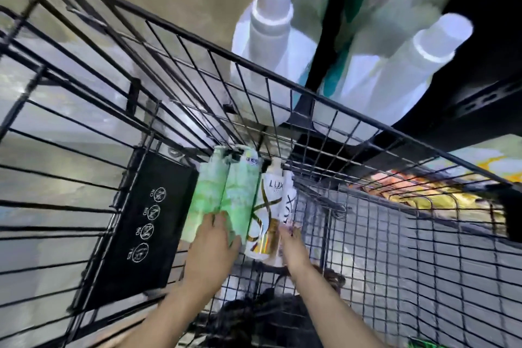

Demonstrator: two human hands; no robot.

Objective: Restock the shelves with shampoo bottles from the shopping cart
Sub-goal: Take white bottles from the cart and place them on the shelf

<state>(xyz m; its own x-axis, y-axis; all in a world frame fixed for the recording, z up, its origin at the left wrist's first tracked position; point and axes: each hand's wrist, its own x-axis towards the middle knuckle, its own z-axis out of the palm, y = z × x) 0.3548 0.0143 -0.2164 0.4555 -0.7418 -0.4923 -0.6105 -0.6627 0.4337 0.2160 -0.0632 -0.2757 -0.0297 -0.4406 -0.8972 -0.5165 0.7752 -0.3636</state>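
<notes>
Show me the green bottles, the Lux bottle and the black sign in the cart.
green bottles (226, 200): head view, label of the right one.
Lux bottle (268, 206): head view, front label.
black sign (147, 223): head view, its middle.

The right hand (293, 248) hides its fingertips behind the white bottles (271, 212); shelf bottles (271, 37) above are blurred.

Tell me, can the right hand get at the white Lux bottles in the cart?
Probably yes. The right hand is already at the base of the Lux bottles, inside the cart, with nothing between. The left hand rests on the green bottles beside them.
</notes>
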